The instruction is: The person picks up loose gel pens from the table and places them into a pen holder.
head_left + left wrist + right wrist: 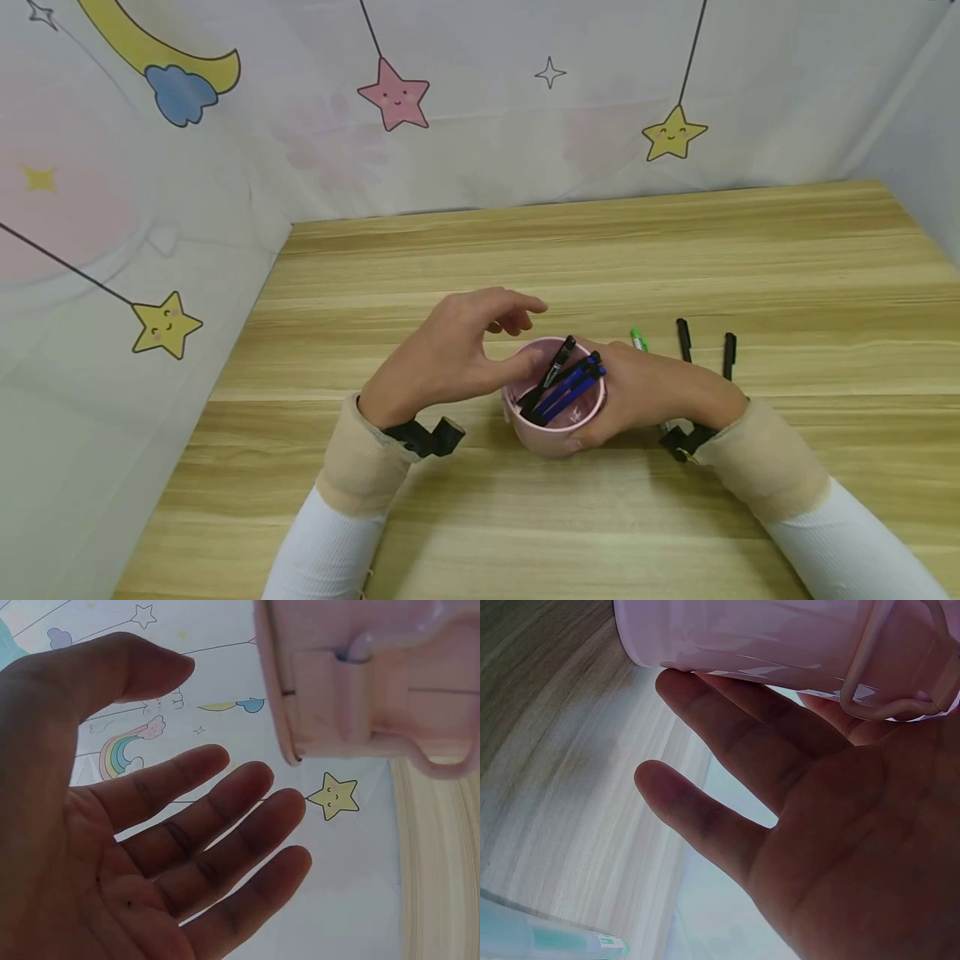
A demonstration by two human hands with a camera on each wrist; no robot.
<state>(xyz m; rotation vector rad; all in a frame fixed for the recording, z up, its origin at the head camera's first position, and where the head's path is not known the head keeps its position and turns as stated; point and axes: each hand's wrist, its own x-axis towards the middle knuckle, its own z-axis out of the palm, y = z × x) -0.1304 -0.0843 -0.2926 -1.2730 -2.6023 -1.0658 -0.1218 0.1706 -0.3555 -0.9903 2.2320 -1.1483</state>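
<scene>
The right hand [645, 387] grips the pink cup [547, 444] between it and the left hand [457, 350], whose fingers are loosely spread and empty. Beyond, nearer the right hand, two black pens [684, 335] lie pointing away on the worktop [540, 533].

Pink mug [546, 444]; blue-and-black pens [570, 396] and a white-lettered black marker [556, 368] inside. Towards two o'clock, a green-ended pen [639, 339] and two black pens [684, 337]. Yellow-brown wood-grained tabletop [450, 250]; at twelve, white star-patterned backdrop [480, 158].
</scene>
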